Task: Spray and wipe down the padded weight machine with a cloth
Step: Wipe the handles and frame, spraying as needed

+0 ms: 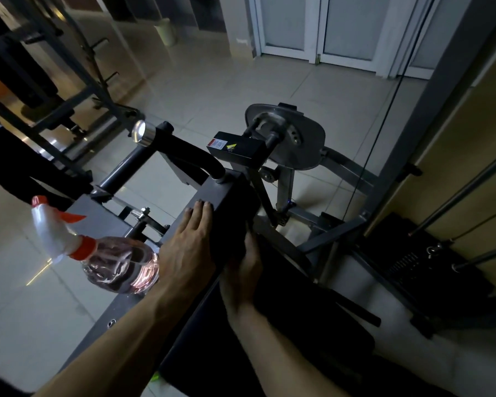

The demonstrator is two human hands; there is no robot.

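Note:
The weight machine's black pad [229, 213] sits on a grey frame [98, 216] at centre. My left hand [189, 247] lies flat on the pad's left edge with straight fingers. A clear spray bottle [121, 265] with a white and orange trigger head [49, 224] lies tilted against the thumb side of that hand; the thumb is hidden, so I cannot tell if it is held. My right hand [241, 270] presses flat on the pad's dark right side. Its fingertips fade into shadow, and I cannot tell a cloth apart from the pad there.
A black curved handle with a chrome end cap [142, 133] rises beyond the pad. A metal cam plate [287, 136] and a thin cable [384, 110] stand to the right. Guide rods [453, 202] and a weight stack are at far right. Other gym frames [69, 81] fill the left.

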